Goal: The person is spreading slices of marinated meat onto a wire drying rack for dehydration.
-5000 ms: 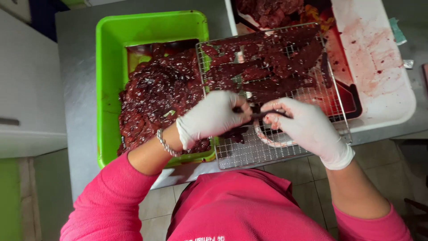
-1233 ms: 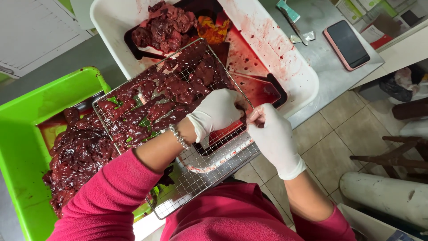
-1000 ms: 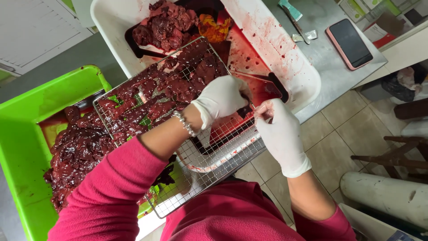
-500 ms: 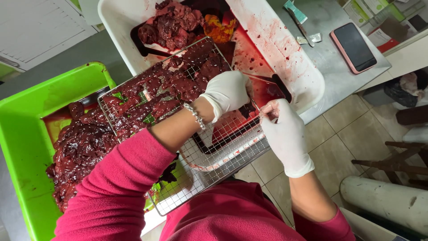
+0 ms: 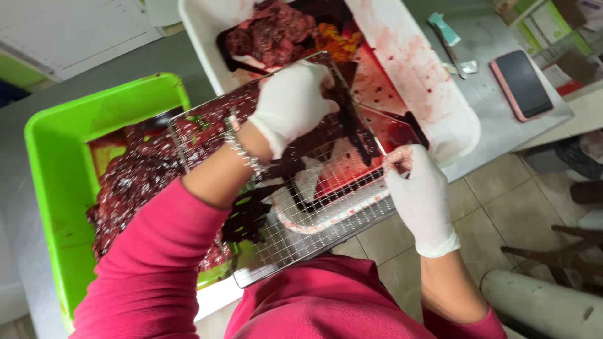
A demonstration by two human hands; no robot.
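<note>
A grey worktop [image 5: 496,107] stands over a tiled floor [image 5: 496,201], and its near edge carries three things side by side: a bright green tub [image 5: 56,207] towards the left, a wire rack [image 5: 314,226] bridging the middle, and a white tray [image 5: 433,94] smeared red towards the right. The rack is rectangular, a fine silver grid, and its long axis runs slantwise from the green tub up towards the white tray, with its near corner jutting past the worktop edge above the person's pink top. Dark red strips of wet meat [image 5: 144,182] cover its far half and fill the tub; the near half is bare wire. The left hand [image 5: 292,107], gloved white, presses down on the meat at the far end of the rack, fingers curled. The right hand [image 5: 418,188], also gloved, pinches the rack's right edge. A pink phone [image 5: 521,85] lies near the right corner.
</note>
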